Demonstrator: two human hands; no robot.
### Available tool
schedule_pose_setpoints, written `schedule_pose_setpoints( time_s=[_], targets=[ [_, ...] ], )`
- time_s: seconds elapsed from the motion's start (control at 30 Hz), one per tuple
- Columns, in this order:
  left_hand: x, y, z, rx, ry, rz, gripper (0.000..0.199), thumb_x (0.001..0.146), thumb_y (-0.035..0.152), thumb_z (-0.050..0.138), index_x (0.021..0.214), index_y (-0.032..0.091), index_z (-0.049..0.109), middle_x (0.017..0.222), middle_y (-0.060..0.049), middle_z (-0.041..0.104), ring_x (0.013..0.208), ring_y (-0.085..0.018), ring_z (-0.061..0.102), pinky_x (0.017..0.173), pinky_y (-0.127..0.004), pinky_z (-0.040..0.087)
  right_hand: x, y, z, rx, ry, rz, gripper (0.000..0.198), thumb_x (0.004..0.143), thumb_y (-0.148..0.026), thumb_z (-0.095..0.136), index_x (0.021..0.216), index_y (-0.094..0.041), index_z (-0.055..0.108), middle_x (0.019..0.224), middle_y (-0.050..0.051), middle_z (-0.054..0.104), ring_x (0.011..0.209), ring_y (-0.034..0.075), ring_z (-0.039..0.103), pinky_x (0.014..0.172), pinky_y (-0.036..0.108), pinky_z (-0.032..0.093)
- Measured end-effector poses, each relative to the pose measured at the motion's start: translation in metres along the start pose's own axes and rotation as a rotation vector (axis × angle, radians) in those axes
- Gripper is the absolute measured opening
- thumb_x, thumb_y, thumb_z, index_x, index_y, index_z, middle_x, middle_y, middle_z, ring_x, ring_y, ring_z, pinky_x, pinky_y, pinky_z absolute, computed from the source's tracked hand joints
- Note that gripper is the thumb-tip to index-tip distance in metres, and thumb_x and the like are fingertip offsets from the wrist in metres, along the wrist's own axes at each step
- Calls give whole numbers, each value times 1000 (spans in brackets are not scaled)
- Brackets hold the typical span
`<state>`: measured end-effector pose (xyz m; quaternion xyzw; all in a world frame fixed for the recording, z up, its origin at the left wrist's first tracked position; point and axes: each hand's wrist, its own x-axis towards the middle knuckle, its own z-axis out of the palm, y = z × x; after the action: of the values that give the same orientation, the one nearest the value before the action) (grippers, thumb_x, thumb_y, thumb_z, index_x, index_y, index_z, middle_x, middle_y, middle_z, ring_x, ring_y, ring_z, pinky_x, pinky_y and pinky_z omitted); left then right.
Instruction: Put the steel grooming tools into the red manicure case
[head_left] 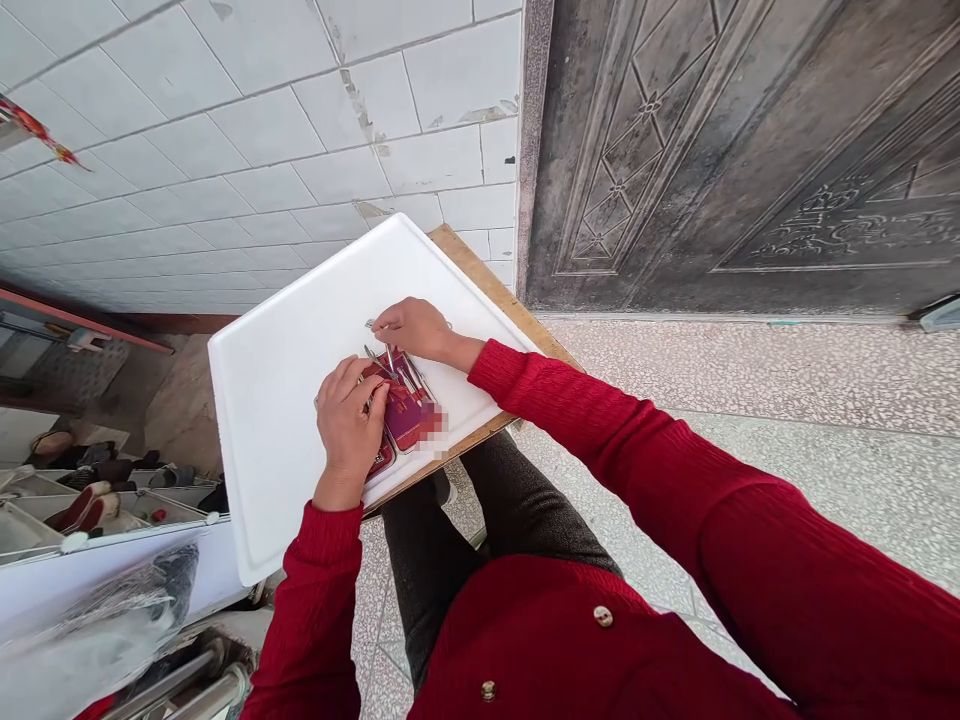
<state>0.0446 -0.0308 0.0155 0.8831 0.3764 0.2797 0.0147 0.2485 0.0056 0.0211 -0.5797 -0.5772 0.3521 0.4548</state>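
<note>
A red and purple manicure case [409, 418] lies opened out on a white tray top [285, 330], near its front edge. Slim metal tools [410, 375] sit side by side in its upper part. My left hand [346, 420] curls over the left half of the case, thumb and fingers gripping it and covering most of that half. Above the case, my right hand [416, 330] is closed in a pinch on a small shiny metal tool [370, 324]; its exact kind is hidden by the fingers. Another thin metal tool [373, 356] sticks up between the hands.
Under the white top is a wooden board [480, 270], showing along the right and front edges. A tiled wall [300, 130] and a dark carved door [712, 150] stand beyond. At the left is a rack with shoes [86, 508]. My legs [517, 500] are close to the front edge.
</note>
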Motion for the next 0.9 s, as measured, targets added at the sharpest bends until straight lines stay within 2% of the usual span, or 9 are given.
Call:
schedule_pose_setpoints(
  time_s=[0.33, 0.5, 0.6, 0.77, 0.9],
  targets=[
    [0, 0, 2, -7, 6, -8, 28, 105, 38, 51, 93, 25, 73, 128, -7, 75, 130, -29, 63, 107, -49, 49, 6, 14, 8, 64, 29, -75, 11, 89, -21, 74, 93, -17, 83, 73, 0, 74, 72, 16, 72, 82, 31, 59],
    [-1, 0, 4, -25, -1, -17, 27, 105, 38, 51, 94, 25, 73, 129, -7, 74, 132, -29, 61, 110, -49, 47, 5, 15, 11, 55, -51, -48, 10, 87, -17, 72, 88, -17, 83, 71, 0, 73, 69, 17, 70, 83, 36, 61],
    [-2, -1, 5, -40, -3, -7, 27, 106, 37, 51, 95, 25, 72, 130, -7, 73, 133, -29, 60, 110, -49, 47, 4, 13, 9, 8, -64, -26, 14, 87, -14, 70, 89, -16, 83, 74, 2, 75, 71, 19, 71, 84, 38, 61],
    [-2, 0, 4, -51, -16, -7, 27, 106, 37, 50, 96, 25, 72, 131, -7, 72, 134, -30, 59, 109, -49, 47, 6, 15, 6, -40, -44, -74, 14, 86, -13, 70, 88, -16, 84, 86, 5, 78, 85, 22, 73, 86, 38, 60],
    [-2, 2, 4, -74, -21, -17, 25, 106, 35, 51, 97, 25, 73, 131, -7, 72, 134, -30, 59, 110, -48, 47, 6, 17, 7, -26, -34, -89, 13, 85, -12, 71, 86, -17, 83, 86, 4, 78, 85, 22, 72, 87, 38, 60]
  ],
)
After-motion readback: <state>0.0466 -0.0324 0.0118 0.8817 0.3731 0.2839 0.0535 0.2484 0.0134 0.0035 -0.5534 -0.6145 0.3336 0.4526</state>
